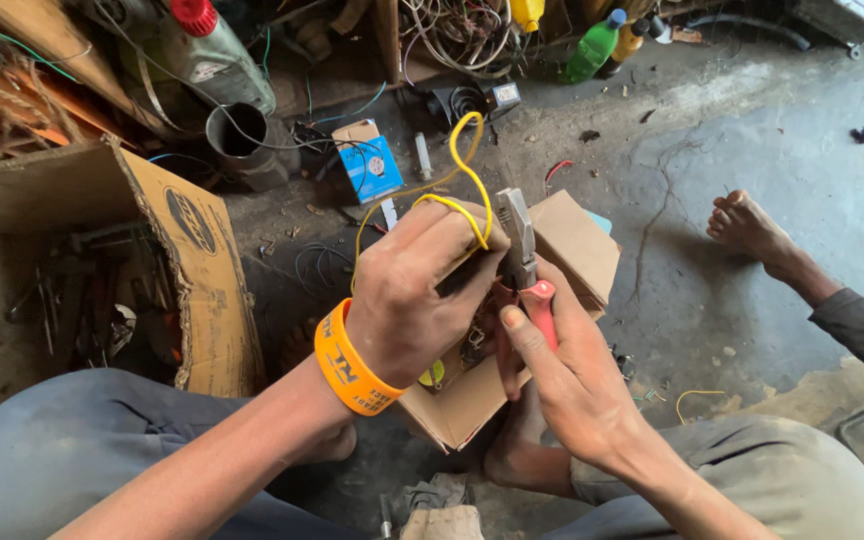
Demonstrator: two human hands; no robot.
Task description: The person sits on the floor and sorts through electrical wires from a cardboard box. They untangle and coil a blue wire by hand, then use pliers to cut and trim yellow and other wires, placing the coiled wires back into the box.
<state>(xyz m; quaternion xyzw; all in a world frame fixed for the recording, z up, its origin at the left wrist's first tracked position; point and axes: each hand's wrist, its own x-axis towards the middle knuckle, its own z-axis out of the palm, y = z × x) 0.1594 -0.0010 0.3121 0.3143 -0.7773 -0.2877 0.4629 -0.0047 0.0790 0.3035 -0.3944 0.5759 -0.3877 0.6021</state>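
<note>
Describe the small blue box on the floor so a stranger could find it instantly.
Start at the big torn cardboard carton on the left. Just right of its top corner, beside a dark metal cylinder, stands the small blue box. It is the only bright blue carton there.

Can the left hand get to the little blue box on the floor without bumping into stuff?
Probably yes. The small blue box lies just beyond the left hand, with only loose wires on the floor between. But that hand is busy holding the yellow wire, so it would need to let go first.
</note>
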